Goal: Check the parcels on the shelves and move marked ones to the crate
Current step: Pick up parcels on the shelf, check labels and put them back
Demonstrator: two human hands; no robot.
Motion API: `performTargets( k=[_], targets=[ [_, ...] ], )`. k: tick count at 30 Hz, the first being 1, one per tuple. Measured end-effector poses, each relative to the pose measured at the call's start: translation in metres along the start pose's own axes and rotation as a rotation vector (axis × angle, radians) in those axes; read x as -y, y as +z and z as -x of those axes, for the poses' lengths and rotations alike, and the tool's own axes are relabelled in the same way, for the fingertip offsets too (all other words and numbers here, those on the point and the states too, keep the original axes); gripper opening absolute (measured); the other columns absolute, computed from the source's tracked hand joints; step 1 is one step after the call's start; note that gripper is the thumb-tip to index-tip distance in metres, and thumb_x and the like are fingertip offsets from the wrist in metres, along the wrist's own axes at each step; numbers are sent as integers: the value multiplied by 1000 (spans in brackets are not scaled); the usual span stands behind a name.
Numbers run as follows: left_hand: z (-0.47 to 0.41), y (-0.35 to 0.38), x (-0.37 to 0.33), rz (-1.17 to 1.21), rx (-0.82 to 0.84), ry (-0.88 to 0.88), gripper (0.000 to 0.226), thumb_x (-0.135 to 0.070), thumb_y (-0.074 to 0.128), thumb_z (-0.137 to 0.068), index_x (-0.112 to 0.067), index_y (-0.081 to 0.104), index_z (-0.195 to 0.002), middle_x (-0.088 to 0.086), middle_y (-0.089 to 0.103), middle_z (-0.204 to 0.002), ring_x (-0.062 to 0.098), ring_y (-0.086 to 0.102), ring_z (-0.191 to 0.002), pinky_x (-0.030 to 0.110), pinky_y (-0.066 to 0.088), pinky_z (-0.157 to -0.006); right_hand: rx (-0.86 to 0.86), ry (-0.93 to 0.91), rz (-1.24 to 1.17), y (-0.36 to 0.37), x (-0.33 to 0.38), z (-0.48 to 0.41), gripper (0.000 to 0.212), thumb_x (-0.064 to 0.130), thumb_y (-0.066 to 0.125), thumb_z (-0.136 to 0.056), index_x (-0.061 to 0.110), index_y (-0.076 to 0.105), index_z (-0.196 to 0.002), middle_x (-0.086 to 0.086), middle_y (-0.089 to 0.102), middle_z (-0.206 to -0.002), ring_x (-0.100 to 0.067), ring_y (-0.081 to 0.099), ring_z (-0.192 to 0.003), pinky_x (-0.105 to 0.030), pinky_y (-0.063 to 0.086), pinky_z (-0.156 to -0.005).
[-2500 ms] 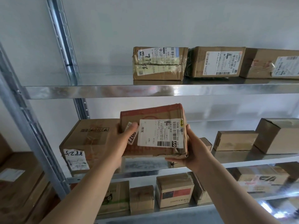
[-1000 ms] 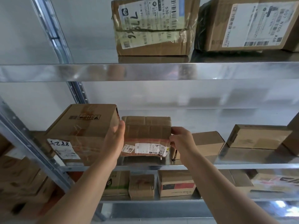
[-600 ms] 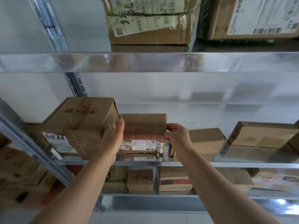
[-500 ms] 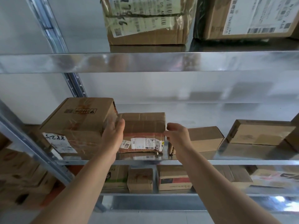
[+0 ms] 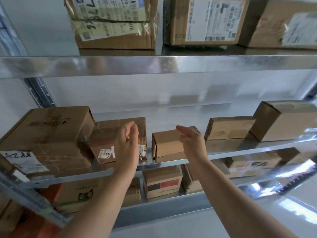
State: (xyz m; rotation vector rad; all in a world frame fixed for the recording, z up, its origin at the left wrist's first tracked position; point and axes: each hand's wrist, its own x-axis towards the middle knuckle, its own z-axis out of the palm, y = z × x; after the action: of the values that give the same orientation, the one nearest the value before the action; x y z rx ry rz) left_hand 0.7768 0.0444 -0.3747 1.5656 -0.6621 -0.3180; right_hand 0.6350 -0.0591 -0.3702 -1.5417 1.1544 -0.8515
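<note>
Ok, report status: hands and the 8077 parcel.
Left hand and right hand open, holding nothing. 8077 parcel on middle shelf, beside large box. Right hand fronting small plain box.

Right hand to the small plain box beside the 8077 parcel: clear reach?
Probably yes. The right hand is open, empty, and just in front of the small box. Nothing sits on top, a gap separates it from the 8077 parcel, and the left hand is off to the side.
</note>
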Motion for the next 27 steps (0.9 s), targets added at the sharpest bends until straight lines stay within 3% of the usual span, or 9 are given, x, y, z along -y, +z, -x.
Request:
performTargets(
  k=[2,4,6,9,11,16,20,23,27],
  targets=[
    [4,16,3,-30,79,-24,57,-58,45,-98,-15,56,-135,1,63,-129,19,60,-120,48,49,-104,-30,14,-13,-15,-10,-10,47,-5,47,-100,18,62,-139,4,60,-141,1,62,-95,-1,46,-64],
    [6,31,2,-81,151,-51,65,-60,37,-94,-14,53,-139,4,62,-131,22,58,-122,46,47,-107,-50,45,-15,-26,-21,-23,49,-2,48,-101,20,57,-144,4,54,-149,4,56,-84,-5,48,-61],
    [7,45,3,-134,188,-92,72,-61,32,-91,-15,48,-144,5,59,-135,22,55,-126,41,45,-108,-51,63,17,-35,-31,-36,52,1,50,-102,22,49,-150,2,49,-155,-1,54,-94,-9,45,-69],
    [7,66,8,-207,185,-185,63,-55,29,-100,-19,38,-151,4,47,-151,23,45,-138,39,38,-110,-18,129,52,-46,-47,-53,60,3,51,-103,20,33,-158,-3,40,-161,-14,52,-118,-23,40,-91],
    [8,74,10,-230,197,-255,64,-55,26,-102,-21,29,-155,2,35,-160,24,35,-146,41,32,-114,15,174,67,-51,-56,-64,65,3,52,-103,16,25,-160,-8,37,-162,-20,51,-125,-30,41,-94],
    [5,99,20,-215,146,-422,71,-59,22,-101,-19,18,-159,2,23,-165,24,24,-151,45,23,-119,142,260,89,-60,-78,-96,57,5,55,-102,8,31,-153,-8,51,-142,-29,54,-125,-33,41,-86],
    [5,110,28,-199,74,-513,70,-60,23,-101,-18,25,-157,3,28,-163,24,27,-149,44,23,-119,245,288,111,-61,-93,-115,28,2,56,-95,6,56,-124,-7,62,-100,-18,55,-85,-30,43,-72],
    [6,117,25,-190,37,-559,68,-59,23,-102,-17,31,-155,5,31,-161,27,29,-148,45,25,-118,269,267,83,-65,-95,-118,29,0,56,-93,7,61,-120,-6,62,-93,-18,54,-84,-32,42,-76],
    [7,120,15,-148,12,-548,66,-56,25,-103,-15,34,-154,6,36,-158,27,34,-145,43,28,-116,262,232,29,-76,-89,-112,29,-3,53,-92,9,63,-117,-4,58,-86,-18,50,-78,-28,39,-67]
  ],
)
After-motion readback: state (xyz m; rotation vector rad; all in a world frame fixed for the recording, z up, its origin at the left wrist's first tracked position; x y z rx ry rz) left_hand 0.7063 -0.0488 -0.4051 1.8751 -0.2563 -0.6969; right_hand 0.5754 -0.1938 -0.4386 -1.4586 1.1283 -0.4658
